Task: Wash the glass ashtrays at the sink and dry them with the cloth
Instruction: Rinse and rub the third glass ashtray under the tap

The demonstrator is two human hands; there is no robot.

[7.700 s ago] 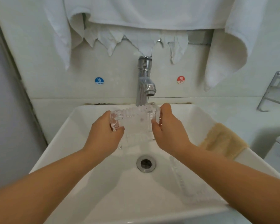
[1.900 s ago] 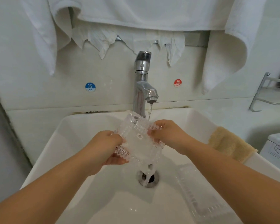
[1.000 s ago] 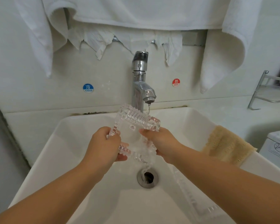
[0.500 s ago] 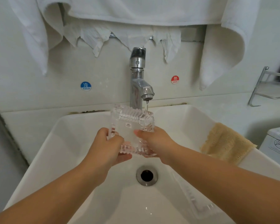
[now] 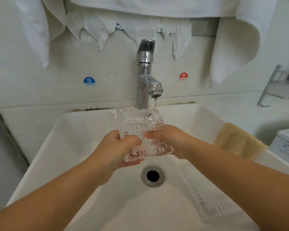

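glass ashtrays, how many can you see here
2. One glass ashtray is held by both hands under the tap; a second ashtray lies in the sink at right, partly behind the right forearm.

Both hands (image 5: 123,145) (image 5: 170,140) held the ashtray (image 5: 140,130) over mid-basin (image 5: 40,155), blocking the centre. Faucet spout (image 5: 154,88) sat just above its far edge, tight there. Second ashtray (image 5: 208,195) took the basin's right slope. Drain (image 5: 153,176) and left slope were open. Yellow cloth (image 5: 237,142) covered the right rim; towels (image 5: 232,47) hung overhead.
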